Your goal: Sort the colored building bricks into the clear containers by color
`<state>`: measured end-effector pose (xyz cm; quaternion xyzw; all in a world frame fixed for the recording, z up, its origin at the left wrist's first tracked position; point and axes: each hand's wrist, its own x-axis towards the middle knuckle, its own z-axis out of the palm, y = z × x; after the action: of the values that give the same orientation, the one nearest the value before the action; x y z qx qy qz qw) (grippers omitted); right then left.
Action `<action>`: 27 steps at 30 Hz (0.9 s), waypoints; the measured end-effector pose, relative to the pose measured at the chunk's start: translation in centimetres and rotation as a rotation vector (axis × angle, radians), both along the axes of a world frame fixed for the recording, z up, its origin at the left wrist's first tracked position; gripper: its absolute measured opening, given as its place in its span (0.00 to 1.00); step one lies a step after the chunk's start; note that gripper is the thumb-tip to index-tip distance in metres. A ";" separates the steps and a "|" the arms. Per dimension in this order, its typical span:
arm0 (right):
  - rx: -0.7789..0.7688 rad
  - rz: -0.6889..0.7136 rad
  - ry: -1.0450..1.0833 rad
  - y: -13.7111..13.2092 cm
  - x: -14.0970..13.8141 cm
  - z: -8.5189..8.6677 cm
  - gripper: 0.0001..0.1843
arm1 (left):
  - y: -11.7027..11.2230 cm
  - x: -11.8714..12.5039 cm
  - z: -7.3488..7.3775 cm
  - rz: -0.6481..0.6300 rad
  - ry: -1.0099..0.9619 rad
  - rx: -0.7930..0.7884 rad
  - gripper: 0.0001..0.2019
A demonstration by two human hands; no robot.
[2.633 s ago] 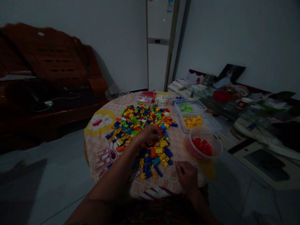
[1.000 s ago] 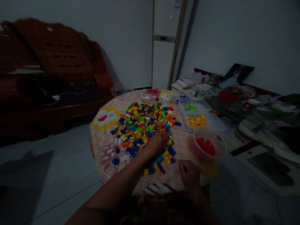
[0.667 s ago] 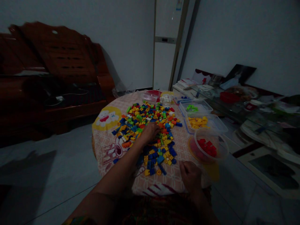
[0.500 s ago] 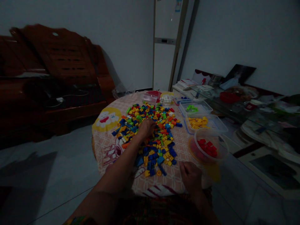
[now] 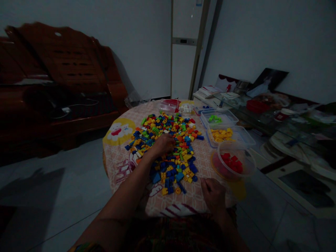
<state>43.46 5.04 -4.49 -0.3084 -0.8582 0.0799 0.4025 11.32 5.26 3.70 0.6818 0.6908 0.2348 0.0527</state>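
Observation:
A wide heap of mixed toy building bricks [image 5: 170, 171] in blue, yellow, green, red and orange lies on the round table. My left hand [image 5: 163, 144] is down in the middle of the heap, palm lowered and fingers bent together among the bricks. Its fingertips are dark and partly hidden, so any brick in them cannot be made out. Close to the near right edge, my right hand [image 5: 214, 194] rests as a loose fist on the tablecloth [image 5: 194, 201]. Whatever may be inside that fist is hidden.
Along the table's right side stand a round tub [image 5: 249, 168] with red bricks, a box [image 5: 245, 138] with yellow ones and a box [image 5: 229, 117] with green ones. White bricks [image 5: 186, 108] sit at the back beside a red-and-clear container [image 5: 169, 105]. A cluttered glass shelf [image 5: 265, 119] is beyond.
My left hand has shifted slightly within the heap and its fingers now reach more to the right. The right fist has stayed in place. The camera view has tilted slightly.

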 end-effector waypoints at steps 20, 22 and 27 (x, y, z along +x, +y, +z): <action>0.027 -0.013 0.011 0.0 -0.2 0.1 0.19 | 3.4 -2.3 -0.8 0.096 -0.013 0.131 0.09; 0.028 -0.013 0.015 0.0 -0.2 0.0 0.19 | 3.6 -3.0 -0.9 0.134 -0.101 0.155 0.09; 0.033 -0.024 -0.001 0.0 -0.1 -0.1 0.18 | 3.2 -4.7 -0.9 0.195 -0.372 0.188 0.11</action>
<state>43.41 5.03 -4.58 -0.3120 -0.8559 0.0607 0.4079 6.61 8.44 2.82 0.5587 0.7070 0.4235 0.0925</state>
